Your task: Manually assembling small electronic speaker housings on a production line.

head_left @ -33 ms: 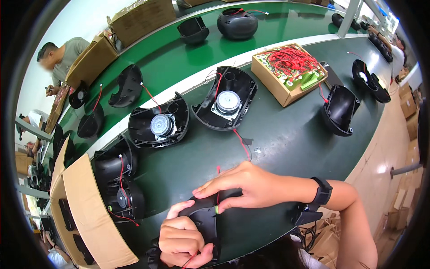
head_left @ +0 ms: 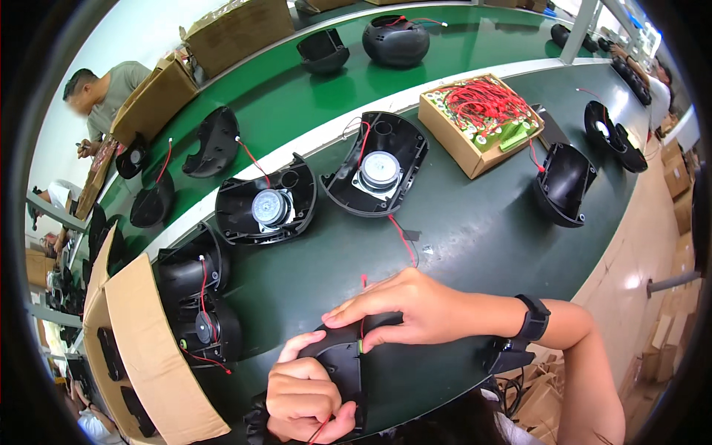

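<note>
A curved black plastic speaker housing half (head_left: 343, 368) rests at the near edge of the table, partly covered by my hands. My left hand (head_left: 305, 397) is curled over its left side, with a thin red wire (head_left: 320, 430) running out by the thumb. From the right, my right hand (head_left: 408, 302) grips the upper edge of the housing between thumb and fingers. Beside that thumb a small bit of a green battery cell (head_left: 362, 346) shows, with a red wire (head_left: 363, 283) rising past the hand. What lies under my left palm is hidden.
Two open black housings with round speaker drivers (head_left: 272, 207) (head_left: 380, 170) lie ahead. A cardboard box of green cells with red wires (head_left: 475, 165) stands beyond. More black shells (head_left: 565, 185) sit right and left. An open carton (head_left: 152, 348) is at the left; a green conveyor (head_left: 326, 96) runs behind.
</note>
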Motion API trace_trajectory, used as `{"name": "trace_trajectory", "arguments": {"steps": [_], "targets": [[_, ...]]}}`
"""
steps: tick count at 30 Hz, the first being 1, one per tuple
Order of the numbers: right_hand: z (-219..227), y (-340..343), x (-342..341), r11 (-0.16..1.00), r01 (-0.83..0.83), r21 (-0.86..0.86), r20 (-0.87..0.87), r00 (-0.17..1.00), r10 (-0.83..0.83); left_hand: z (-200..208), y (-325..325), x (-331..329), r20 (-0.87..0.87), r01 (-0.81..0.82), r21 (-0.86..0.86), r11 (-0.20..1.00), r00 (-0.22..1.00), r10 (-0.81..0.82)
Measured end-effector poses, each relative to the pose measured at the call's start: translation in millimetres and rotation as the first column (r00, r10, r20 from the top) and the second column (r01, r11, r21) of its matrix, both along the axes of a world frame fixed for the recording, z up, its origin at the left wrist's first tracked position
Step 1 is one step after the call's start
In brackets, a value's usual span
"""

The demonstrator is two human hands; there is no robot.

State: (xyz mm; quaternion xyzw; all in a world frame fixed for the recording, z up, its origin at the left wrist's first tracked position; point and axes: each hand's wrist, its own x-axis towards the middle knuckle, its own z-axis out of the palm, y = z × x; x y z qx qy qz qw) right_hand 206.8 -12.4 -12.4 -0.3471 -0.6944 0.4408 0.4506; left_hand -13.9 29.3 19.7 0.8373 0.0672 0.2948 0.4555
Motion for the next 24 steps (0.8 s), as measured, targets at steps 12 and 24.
{"name": "trace_trajectory", "arguments": {"steps": [12,24], "targets": [[41.5,-15.7,-12.1,0.951,0.241,0.195,0.382,0.874,-0.300,3.7,-17.2,-1.5,0.044,-0.242,0.027,0.970,0.970,0.240],[90.9,-38.6,-21.6,0.809,-0.189,0.557,0.669,0.678,-0.303,17.9,-29.2,3.0,0.154,-0.292,0.308,0.905,0.954,0.256]]}}
